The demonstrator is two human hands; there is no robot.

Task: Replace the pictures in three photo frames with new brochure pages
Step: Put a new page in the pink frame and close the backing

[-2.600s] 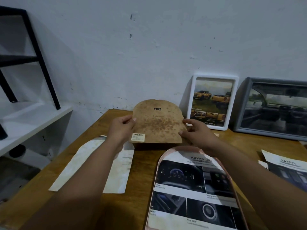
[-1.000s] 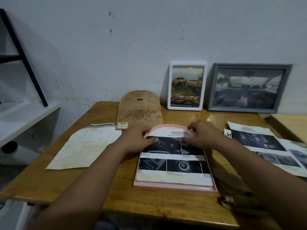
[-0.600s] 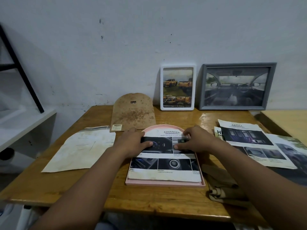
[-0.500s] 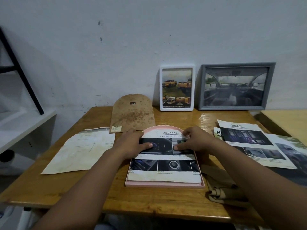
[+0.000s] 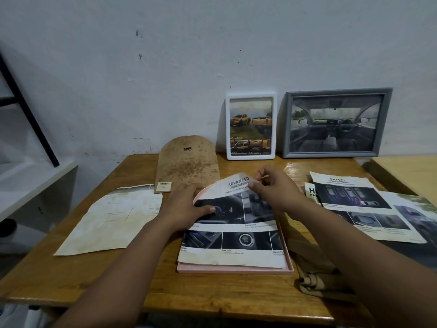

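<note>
Both forearms reach forward from the lower edge of view, converging mid-frame. Left hand (image 5: 186, 207): palm down, fingers spread nearly flat, thumb extended rightward. Right hand (image 5: 274, 190): raised slightly higher, thumb and forefinger pinched together, remaining fingers loosely curled, wrist straight.

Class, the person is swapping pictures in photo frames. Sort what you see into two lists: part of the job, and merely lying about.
Part of the job:
pink arched frame
ADVANCED brochure page
brown arched backing board
white upright frame
grey landscape frame
SAFETY brochure page

Lying about:
stained white paper sheet
beige cloth
</note>
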